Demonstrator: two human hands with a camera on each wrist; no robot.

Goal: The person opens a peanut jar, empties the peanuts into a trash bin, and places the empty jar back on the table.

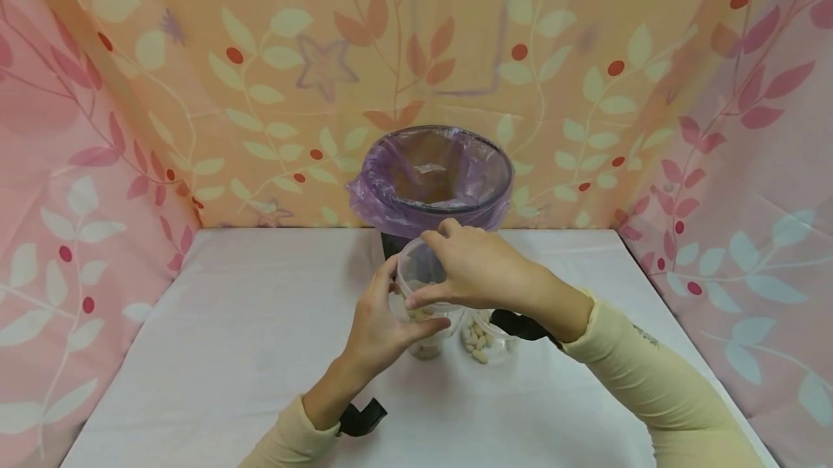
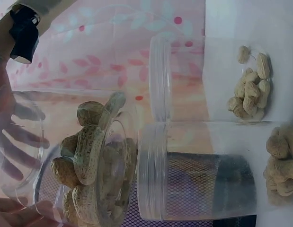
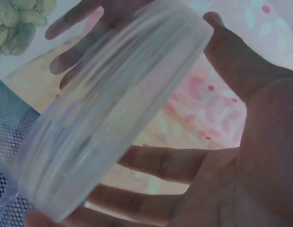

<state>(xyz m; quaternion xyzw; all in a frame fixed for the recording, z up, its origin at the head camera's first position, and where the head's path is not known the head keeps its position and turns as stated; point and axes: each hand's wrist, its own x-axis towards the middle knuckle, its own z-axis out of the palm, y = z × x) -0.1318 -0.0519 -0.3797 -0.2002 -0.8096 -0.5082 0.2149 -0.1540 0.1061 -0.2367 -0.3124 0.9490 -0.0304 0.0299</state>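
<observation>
Over the white table (image 1: 280, 309), just in front of a dark bin (image 1: 390, 243) lined with a purple bag (image 1: 416, 218), 2 forearms reached inward; the left hand (image 1: 379, 321) held a clear jar (image 2: 61, 118), its fingers curled round the left side and its thumb stretched across the near face; the right hand (image 1: 484, 265) arched down from above, thumb and fingers set apart and gripping a clear ridged lid (image 3: 113, 109) at the jar's top. Peanuts (image 2: 87, 153) lay in the bottom of the held jar; below it stood a 2nd jar (image 2: 208, 184), and just beside that a 3rd jar (image 2: 184, 80), each with peanuts on its floor. Whether the lid was seated or lifted could not be told, nor whether the upper jar touched the 2nd; the hands hid much of the jars from the head view; the left-wrist view cut off the left hand.
</observation>
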